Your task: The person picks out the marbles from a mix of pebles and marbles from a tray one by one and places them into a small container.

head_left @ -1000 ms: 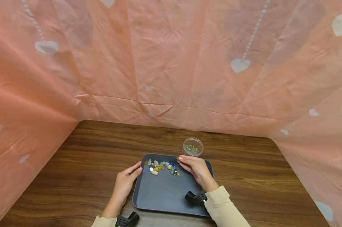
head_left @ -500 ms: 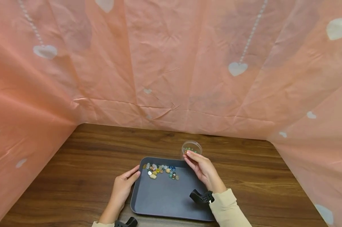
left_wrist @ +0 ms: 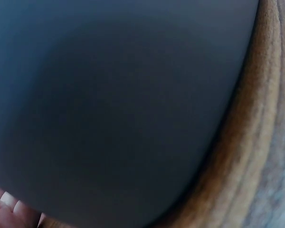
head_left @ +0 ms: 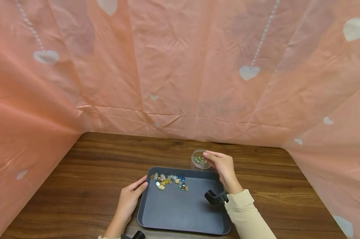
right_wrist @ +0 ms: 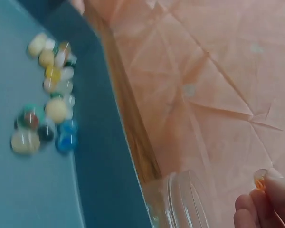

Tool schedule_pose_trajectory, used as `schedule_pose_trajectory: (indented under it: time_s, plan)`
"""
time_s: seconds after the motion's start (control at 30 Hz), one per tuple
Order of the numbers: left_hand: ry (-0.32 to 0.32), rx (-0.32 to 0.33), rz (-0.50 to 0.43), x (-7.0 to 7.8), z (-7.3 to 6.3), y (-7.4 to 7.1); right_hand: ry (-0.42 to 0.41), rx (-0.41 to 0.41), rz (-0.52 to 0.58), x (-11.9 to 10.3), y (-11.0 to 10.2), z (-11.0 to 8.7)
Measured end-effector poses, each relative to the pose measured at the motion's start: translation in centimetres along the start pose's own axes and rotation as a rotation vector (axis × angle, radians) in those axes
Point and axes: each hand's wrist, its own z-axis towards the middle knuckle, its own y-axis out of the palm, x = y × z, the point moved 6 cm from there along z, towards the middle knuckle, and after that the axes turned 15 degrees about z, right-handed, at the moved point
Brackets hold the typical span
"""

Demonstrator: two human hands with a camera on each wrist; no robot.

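Note:
In the head view my left hand (head_left: 129,196) grips the left rim of a dark grey tray (head_left: 180,212), thumb over the edge. Small polished stones and glass marbles (head_left: 166,180) lie in the tray's far left and middle part. My right hand (head_left: 225,166) is above a round clear jar (head_left: 196,165) behind the tray, with green pieces inside. Its thumb and fingers pinch a clear marble (right_wrist: 260,179) with an orange swirl, seen in the right wrist view beside the jar's rim. In the left wrist view the blurred tray covers most of the picture.
A brown wooden table (head_left: 87,186) surrounds the tray. Pink cloth (head_left: 174,83) with white hearts hangs behind and at both sides. Each wrist wears a black camera mount (head_left: 216,198).
My right hand has lifted the orange marble from the tray's far edge and carried it right and away, over the jar. My left hand keeps its hold on the tray.

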Motion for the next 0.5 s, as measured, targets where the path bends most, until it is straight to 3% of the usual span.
schedule_pose_trajectory:
  time_s: [0.27, 0.37, 0.5]
  plan:
    - [0.005, 0.008, -0.006, 0.0, -0.1, -0.2, -0.354, 0.011, -0.671, -1.2, 1.2, 0.7]
    - [0.013, 0.011, 0.000, 0.1, -0.1, -0.2, -0.443, -0.032, -0.779, -1.4, 2.0, 0.5]
    - [0.025, 0.004, 0.012, 0.4, -0.1, -0.1, -0.511, -0.067, -0.835, -1.7, 2.7, 0.3]
